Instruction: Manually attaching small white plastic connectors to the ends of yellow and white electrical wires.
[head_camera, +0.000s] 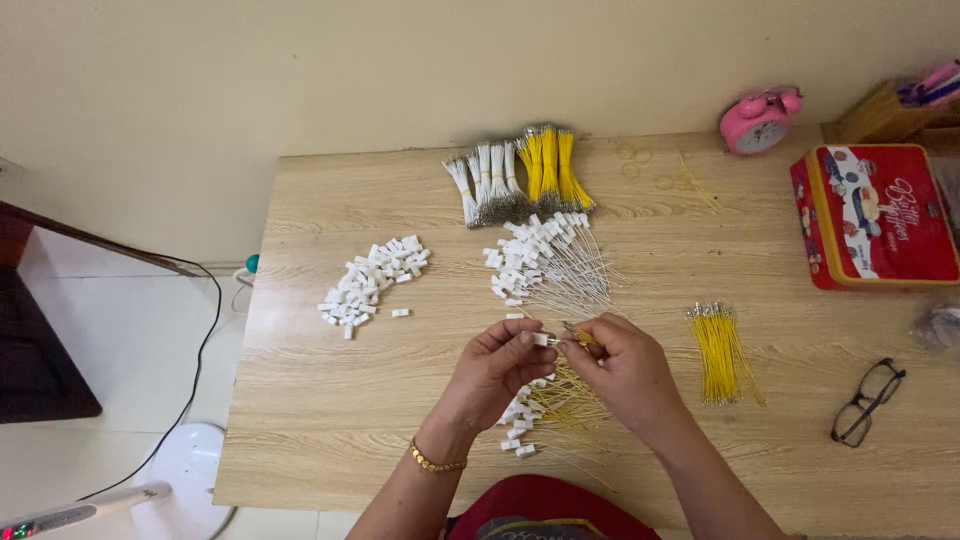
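My left hand (497, 368) pinches a small white plastic connector (540, 339) above the wooden table (330, 400). My right hand (625, 370) meets it, gripping a thin yellow wire (581, 336) at the connector's end. Beneath both hands lies a heap of finished yellow wires with white connectors (545, 405). A pile of loose white connectors (372, 283) sits to the left. Loose yellow wires (720, 352) lie to the right.
White-wired connectors (545, 265) are piled ahead of my hands, with bundled white wires (488, 183) and yellow wires (552, 168) at the far edge. A red tin (875, 215), pink alarm clock (760, 121) and black glasses (866, 402) are on the right. A fan base (185, 465) stands on the floor.
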